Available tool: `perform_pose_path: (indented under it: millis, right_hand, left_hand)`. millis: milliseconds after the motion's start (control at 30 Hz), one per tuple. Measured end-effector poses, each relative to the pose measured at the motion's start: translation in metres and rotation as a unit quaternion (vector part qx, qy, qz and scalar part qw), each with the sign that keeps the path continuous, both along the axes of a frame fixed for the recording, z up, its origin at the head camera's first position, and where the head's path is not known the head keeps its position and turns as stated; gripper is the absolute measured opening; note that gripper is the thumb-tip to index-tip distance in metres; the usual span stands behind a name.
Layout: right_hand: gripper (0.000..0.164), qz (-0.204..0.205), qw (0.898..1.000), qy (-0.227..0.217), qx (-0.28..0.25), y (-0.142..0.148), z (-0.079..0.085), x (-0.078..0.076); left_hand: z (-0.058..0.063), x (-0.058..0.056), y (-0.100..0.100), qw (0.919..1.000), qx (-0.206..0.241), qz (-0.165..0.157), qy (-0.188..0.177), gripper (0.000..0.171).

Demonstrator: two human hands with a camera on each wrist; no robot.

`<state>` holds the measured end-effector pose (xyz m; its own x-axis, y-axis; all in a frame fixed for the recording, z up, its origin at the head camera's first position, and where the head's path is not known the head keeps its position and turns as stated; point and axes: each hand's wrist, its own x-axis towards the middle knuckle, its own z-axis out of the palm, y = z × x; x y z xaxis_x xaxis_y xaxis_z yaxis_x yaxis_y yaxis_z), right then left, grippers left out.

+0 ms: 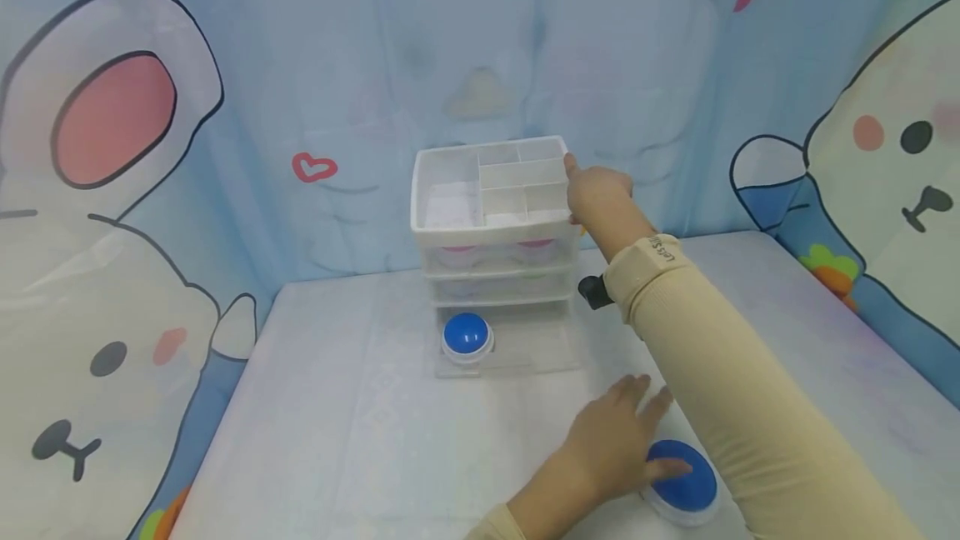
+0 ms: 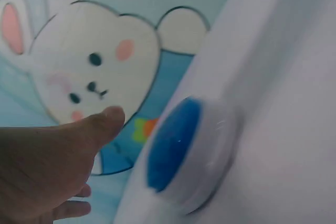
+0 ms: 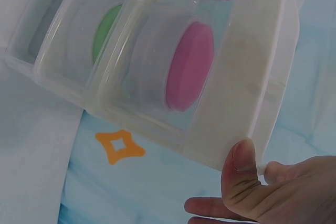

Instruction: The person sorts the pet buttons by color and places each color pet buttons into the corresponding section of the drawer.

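Observation:
A white plastic drawer organizer (image 1: 495, 232) with a divided top stands at the back of the table. My right hand (image 1: 597, 194) holds its upper right edge; in the right wrist view the thumb (image 3: 241, 169) lies against the corner of the top section. The organizer's bottom drawer (image 1: 528, 340) is pulled out and holds a round blue push button (image 1: 467, 335) on a white base at its left. Low in the head view, my left hand (image 1: 603, 444) is spread beside a second blue push button (image 1: 686, 482). Its thumb overlaps that button there but shows apart from it in the left wrist view.
Inside the closed drawers are buttons with pink (image 3: 191, 66) and green (image 3: 106, 32) tops. A pale cloth (image 1: 360, 407) covers the table. Behind and at both sides hangs a blue curtain (image 1: 337, 65) printed with cartoon rabbits.

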<state>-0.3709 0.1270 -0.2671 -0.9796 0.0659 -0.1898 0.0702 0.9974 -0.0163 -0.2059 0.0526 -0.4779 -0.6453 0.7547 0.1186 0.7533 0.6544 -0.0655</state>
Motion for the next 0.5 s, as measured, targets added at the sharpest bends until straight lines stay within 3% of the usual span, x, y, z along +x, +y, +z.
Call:
perform_pose_path:
  millis: [67,167,367,500]
  right_hand:
    - [0.095,0.000,1.000,0.002,-0.001,0.000,0.000,0.000]
    - [0.096,0.002,1.000,0.004,-0.003,0.000,0.000,0.000]
    - [0.096,0.003,1.000,0.006,-0.008,0.001,0.000,0.000]
    - [0.096,0.002,1.000,0.008,-0.010,0.001,0.000,0.000]
  left_hand:
    - [-0.010,0.007,0.005,0.9986,-0.011,-0.046,0.024,0.087]
    - [-0.020,0.015,0.011,0.9951,-0.032,-0.088,0.032,0.087]
    - [-0.024,0.023,0.017,0.9896,-0.097,-0.102,-0.031,0.073]
    - [-0.022,0.024,0.017,0.9882,-0.103,-0.112,-0.017,0.067]
